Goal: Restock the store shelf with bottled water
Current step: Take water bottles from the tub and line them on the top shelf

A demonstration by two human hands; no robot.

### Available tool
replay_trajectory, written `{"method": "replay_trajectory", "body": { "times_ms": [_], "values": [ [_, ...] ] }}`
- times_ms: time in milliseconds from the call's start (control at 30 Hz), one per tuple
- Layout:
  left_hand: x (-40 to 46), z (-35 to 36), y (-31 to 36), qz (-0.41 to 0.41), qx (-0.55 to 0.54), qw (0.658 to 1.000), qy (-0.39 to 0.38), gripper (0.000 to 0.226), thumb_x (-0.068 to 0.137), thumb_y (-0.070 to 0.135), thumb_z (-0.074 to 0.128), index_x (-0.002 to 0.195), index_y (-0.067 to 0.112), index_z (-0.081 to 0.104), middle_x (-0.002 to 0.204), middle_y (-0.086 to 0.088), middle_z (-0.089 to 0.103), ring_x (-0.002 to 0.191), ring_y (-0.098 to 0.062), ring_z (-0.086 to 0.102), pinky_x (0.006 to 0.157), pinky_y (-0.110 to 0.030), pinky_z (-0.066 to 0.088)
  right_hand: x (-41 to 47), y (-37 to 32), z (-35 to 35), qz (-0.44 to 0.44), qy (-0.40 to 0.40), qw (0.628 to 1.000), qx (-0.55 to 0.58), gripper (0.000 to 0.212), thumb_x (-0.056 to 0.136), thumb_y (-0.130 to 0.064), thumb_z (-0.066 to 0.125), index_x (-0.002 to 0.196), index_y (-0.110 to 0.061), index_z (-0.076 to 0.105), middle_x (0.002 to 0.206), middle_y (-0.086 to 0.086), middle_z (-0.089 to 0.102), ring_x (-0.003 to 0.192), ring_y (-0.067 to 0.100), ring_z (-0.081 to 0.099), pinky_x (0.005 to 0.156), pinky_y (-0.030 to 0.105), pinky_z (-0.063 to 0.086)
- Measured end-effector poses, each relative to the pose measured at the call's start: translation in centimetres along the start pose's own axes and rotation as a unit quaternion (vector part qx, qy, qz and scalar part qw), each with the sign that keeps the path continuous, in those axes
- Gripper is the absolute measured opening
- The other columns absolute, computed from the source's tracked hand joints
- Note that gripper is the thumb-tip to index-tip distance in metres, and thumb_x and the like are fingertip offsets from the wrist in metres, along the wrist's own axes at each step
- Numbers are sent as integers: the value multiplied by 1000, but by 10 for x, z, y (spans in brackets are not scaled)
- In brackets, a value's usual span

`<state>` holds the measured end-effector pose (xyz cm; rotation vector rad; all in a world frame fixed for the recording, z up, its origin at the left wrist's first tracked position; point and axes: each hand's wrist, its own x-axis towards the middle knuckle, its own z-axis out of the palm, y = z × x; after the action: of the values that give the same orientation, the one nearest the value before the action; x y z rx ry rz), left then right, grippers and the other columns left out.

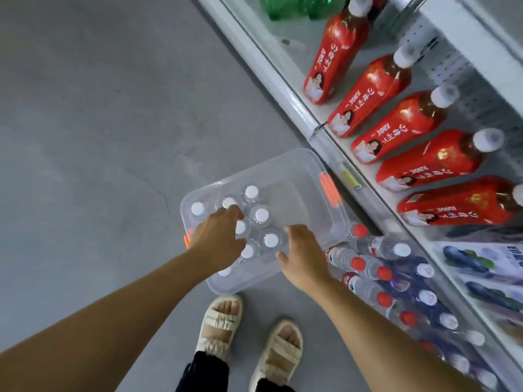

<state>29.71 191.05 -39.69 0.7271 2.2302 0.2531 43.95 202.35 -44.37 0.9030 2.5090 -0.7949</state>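
A clear plastic bin (294,165) with orange latches sits on the grey floor beside the shelf. Several small water bottles with white caps (261,214) stand upright in its left half; its right half holds nothing. My left hand (218,236) reaches down over the bottles, fingers loosely spread above the caps, gripping nothing. My right hand (302,253) hovers over the bin's near right part, fingers relaxed, also holding nothing. On the lower shelf (441,244) at the right stand water bottles with red caps (358,263) and white caps.
The upper shelf carries a row of red-labelled drink bottles (413,120) and green bottles (294,5) farther back. Boxes with blueberry pictures (481,261) lie at the far right. My sandalled feet (220,326) stand just in front of the bin. Grey floor (99,137) spreads to the left.
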Motion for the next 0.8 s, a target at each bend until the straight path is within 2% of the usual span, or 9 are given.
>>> {"method": "replay_trajectory", "body": {
  "times_ms": [233,367,467,533,667,800],
  "values": [
    [43,52,-24,33,29,999,28,43,87,23,62,126,21,45,127,0,50,110,-21,52,86,-30,42,45,28,85,6,3,999,46,58,88,-20,62,137,-7,36,136,11,44,125,27,43,101,32,35],
    [60,69,-31,53,30,997,49,43,85,21,64,124,22,46,127,1,50,108,-21,53,93,-34,45,60,36,109,3,33,996,83,48,84,-13,67,126,-5,44,127,11,51,117,29,50,91,31,38],
    [66,75,-32,62,30,996,56,43,84,20,64,124,21,47,129,1,50,107,-21,54,94,-35,45,65,39,117,-27,73,992,104,46,78,-5,72,113,-12,43,110,15,60,99,34,59,77,36,46],
    [67,76,-31,66,31,995,61,42,84,20,64,123,21,48,130,0,50,106,-22,55,94,-35,45,65,42,116,-40,80,990,112,50,77,-5,73,107,-17,35,102,16,61,91,35,60,71,35,47],
    [62,67,-21,73,36,995,65,41,84,19,65,122,21,49,129,-1,52,102,-20,57,92,-34,48,57,52,88,10,84,979,184,33,84,-14,70,104,-4,47,98,12,61,88,30,59,71,31,42],
    [46,42,3,77,37,995,51,44,83,20,67,123,22,48,128,-2,52,104,-22,57,93,-36,48,38,52,30,30,110,965,235,29,86,-18,69,97,-12,42,90,2,59,81,20,56,68,24,41]
  ]
}}
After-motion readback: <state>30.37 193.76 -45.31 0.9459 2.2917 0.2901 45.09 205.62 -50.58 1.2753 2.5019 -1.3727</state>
